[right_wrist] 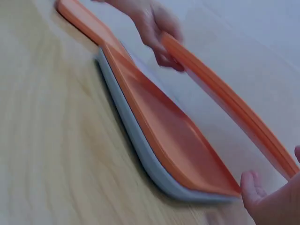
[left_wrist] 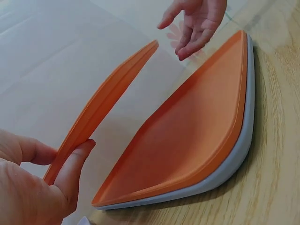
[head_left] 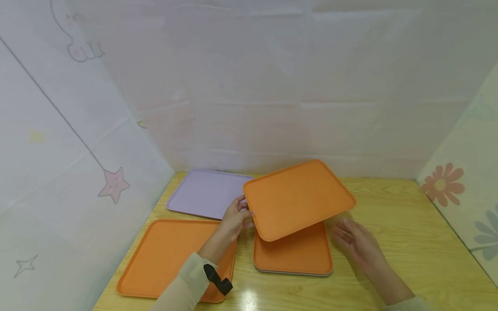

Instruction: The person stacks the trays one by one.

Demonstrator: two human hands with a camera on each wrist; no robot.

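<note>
A person's left hand [head_left: 234, 219] pinches an orange tray [head_left: 299, 201], tilted above a stack [head_left: 295, 258]; the right hand [head_left: 361, 247], fingers relaxed and free, hovers near the tray's corner.

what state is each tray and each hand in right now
raised orange tray: tilted, off the stack, held at one end
lower orange tray: face up, on the grey tray
grey tray: under the lower orange tray
left-side orange tray: flat, face up
lilac tray: flat, face up
left hand: gripping the raised orange tray
right hand: open, holding nothing
</note>
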